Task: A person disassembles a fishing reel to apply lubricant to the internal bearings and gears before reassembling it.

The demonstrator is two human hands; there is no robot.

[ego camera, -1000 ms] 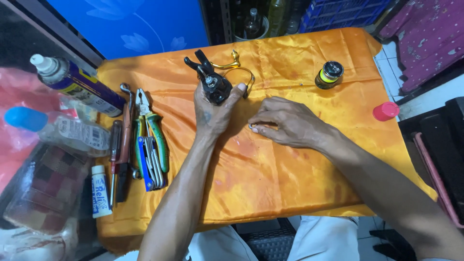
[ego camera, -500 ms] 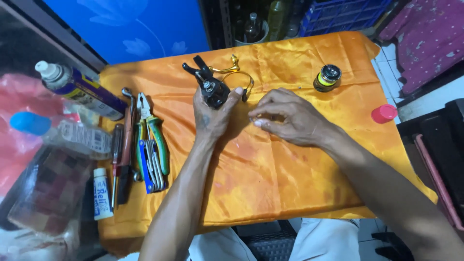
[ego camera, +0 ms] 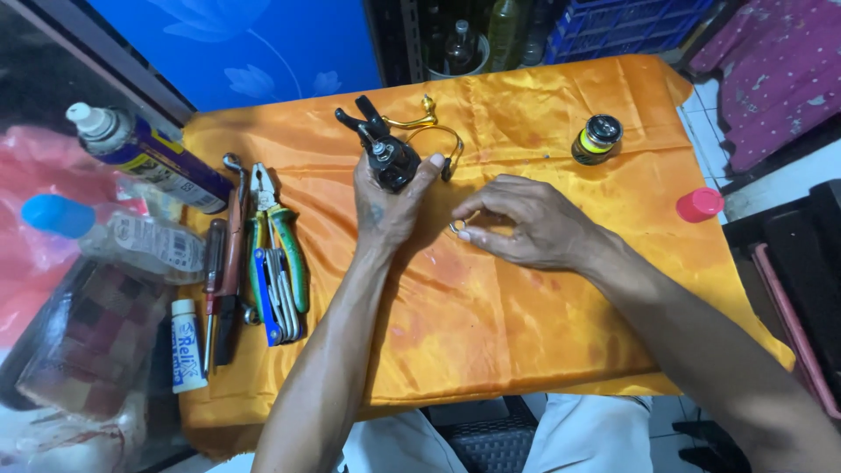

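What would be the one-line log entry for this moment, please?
left hand: holds black fishing reel | right hand: pinches small ring | surface: orange cloth | nearby: pliers

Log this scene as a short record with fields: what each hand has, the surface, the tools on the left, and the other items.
left hand: grips a black fishing reel body, gold bail wire behind it
right hand: pinches a small metal ring at its fingertips
surface: table under orange cloth
tools at left: pliers, folding hex keys, screwdrivers
other: spray can, plastic bottle, small white tube, spool, pink cap
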